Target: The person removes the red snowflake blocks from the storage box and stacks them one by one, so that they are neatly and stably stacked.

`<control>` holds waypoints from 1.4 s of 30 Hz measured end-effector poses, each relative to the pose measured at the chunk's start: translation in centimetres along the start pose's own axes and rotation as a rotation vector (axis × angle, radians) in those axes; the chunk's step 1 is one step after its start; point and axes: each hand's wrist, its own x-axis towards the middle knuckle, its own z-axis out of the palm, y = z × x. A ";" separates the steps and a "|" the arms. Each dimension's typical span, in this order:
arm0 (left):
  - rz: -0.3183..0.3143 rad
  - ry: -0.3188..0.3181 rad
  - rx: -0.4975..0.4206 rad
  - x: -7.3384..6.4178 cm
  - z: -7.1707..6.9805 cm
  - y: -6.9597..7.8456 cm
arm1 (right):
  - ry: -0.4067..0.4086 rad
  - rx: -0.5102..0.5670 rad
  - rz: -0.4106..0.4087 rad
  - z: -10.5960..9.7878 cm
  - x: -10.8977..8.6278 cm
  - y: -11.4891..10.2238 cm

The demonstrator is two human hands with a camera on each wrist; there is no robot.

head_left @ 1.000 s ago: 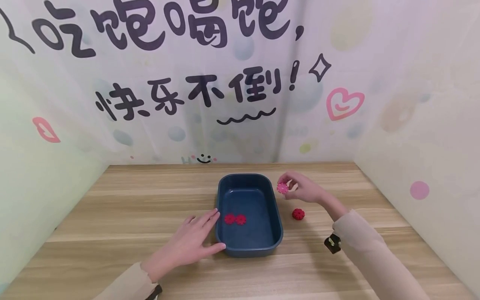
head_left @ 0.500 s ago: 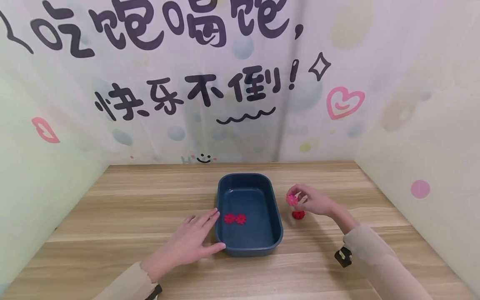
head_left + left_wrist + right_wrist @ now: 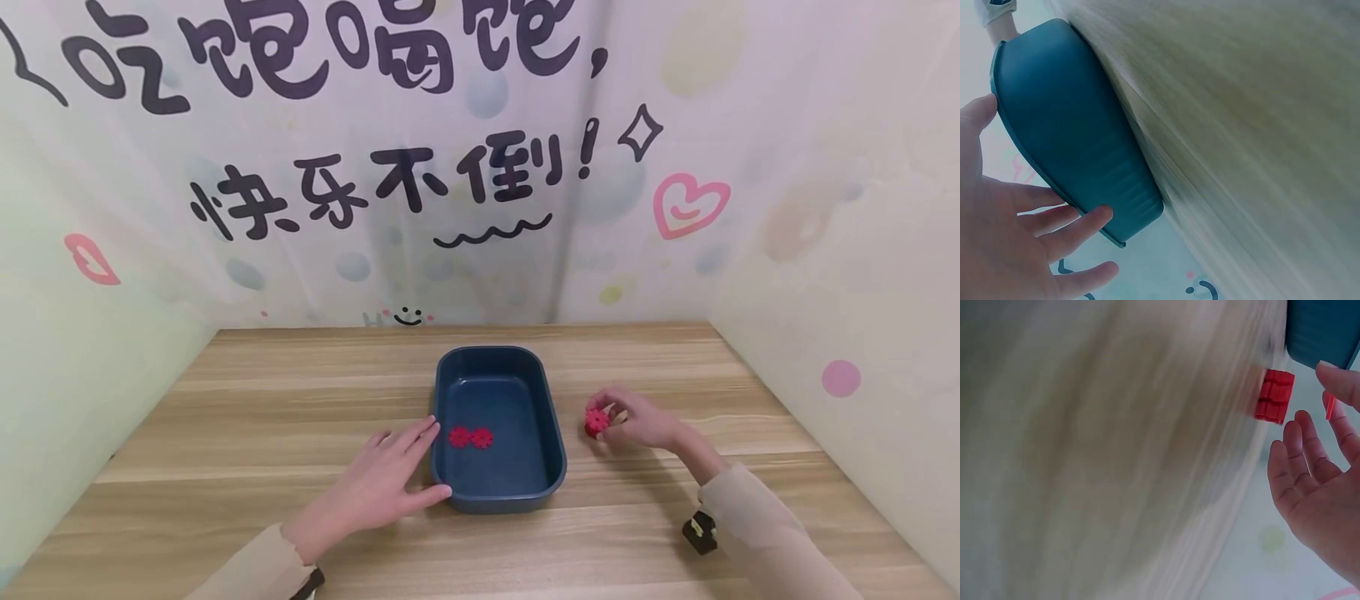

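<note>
Pinched between thumb and index finger of my right hand point(image 3: 639, 422) is a pinkish-red notched plastic disc point(image 3: 597, 418), the snowflake kind. Below it stands a short stack of red snowflake discs point(image 3: 1274, 397) on the table; a small gap shows between disc and stack in the right wrist view. My left hand point(image 3: 378, 482) lies against the left side of a dark blue rectangular tray point(image 3: 557, 446), fingers spread and fairly straight, fingertips and thumb at its rim. Inside the tray, a left red disc point(image 3: 459, 437) and a right red disc point(image 3: 482, 438) lie flat side by side.
The wood-grain table point(image 3: 300, 400) extends on both sides of the tray. A white printed curtain point(image 3: 405, 258) with large black characters closes off the back, and pale walls flank the left and right.
My right hand has brought the pinched disc from beside the tray's right rim, rightward and toward me, down over the red stack. My left hand and the tray have stayed put.
</note>
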 end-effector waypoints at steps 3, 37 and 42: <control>-0.004 -0.003 -0.001 0.0 0.0 0.0 | 0.005 -0.008 0.012 0.0 -0.3 0.3; -0.004 -0.007 0.010 0.0 0.1 -0.1 | -0.004 -0.076 0.028 0.2 0.0 0.7; -0.006 -0.005 0.014 0.0 0.1 -0.1 | -0.001 -0.076 0.042 0.3 0.0 0.7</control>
